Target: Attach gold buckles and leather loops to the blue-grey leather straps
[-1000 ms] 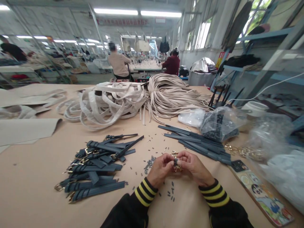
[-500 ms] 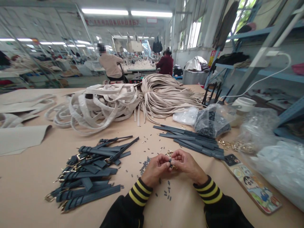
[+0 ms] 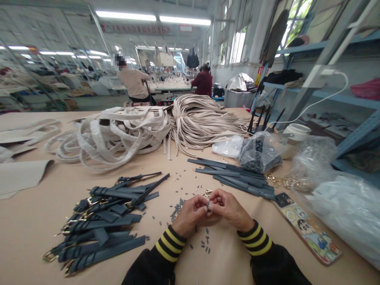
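My left hand (image 3: 191, 212) and my right hand (image 3: 228, 206) meet above the table, thumbs and fingertips pinched together. Between them shows a tiny dark blue-grey piece (image 3: 208, 205), mostly hidden by the fingers. Just beyond the fingertips are gold buckles (image 3: 208, 192). A small heap of similar dark pieces (image 3: 177, 209) lies beside my left hand, with several more scattered below the wrists. To the left is a pile of dark blue straps with gold buckles (image 3: 101, 225). Flat dark blue straps (image 3: 237, 178) lie beyond my right hand.
Beige strap bundles (image 3: 204, 118) and looped pale handles (image 3: 118, 134) cover the table's far side. On the right are a phone in a cartoon case (image 3: 308, 229), gold hardware (image 3: 289, 182), plastic bags (image 3: 347, 209) and a cup (image 3: 297, 132). Two people sit farther back.
The view has shifted slightly, so the table items sit a little farther left. Both hands stay together in a pinch; the gold metal beneath the fingers is now less visible.
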{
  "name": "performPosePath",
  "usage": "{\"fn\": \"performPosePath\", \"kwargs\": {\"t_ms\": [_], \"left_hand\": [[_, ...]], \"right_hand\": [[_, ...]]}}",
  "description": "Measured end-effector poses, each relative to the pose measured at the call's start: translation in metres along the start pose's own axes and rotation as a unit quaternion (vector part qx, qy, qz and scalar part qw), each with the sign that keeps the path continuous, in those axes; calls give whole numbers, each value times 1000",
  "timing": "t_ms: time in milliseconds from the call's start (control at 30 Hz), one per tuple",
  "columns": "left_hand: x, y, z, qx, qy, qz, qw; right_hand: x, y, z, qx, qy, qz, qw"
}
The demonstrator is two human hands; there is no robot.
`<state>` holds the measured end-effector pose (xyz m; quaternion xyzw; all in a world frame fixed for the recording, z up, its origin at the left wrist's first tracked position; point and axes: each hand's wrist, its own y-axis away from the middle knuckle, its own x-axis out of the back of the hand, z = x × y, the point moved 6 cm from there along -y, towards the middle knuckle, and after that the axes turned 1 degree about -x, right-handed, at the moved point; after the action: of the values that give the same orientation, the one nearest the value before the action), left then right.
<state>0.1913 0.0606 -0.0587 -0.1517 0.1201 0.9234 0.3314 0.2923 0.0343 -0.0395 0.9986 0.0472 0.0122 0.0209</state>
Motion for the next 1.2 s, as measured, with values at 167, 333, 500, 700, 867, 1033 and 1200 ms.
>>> {"fn": "performPosePath", "kwargs": {"t_ms": [167, 333, 500, 700, 867, 1033, 1200], "left_hand": [[5, -1, -3, 0, -43, 14, 999], [8, 1, -2, -21, -135, 41, 990], [6, 2, 0, -70, -135, 53, 987], [8, 0, -14, 5, -100, 42, 994], [10, 1, -10, 4, -107, 50, 993], [15, -1, -9, 6, -47, 72, 996], [21, -4, -6, 10, -15, 97, 995]], "right_hand": [[-3, 1, -3, 17, 34, -12, 999], [-3, 4, -4, 13, 67, -9, 998], [-4, -2, -6, 6, 110, -72, 991], [30, -57, -26, 15, 500, 83, 862], [31, -99, -20, 8, 572, 133, 810], [28, -105, -19, -5, 588, 149, 795], [31, -69, -32, -19, 545, 112, 831]]}}
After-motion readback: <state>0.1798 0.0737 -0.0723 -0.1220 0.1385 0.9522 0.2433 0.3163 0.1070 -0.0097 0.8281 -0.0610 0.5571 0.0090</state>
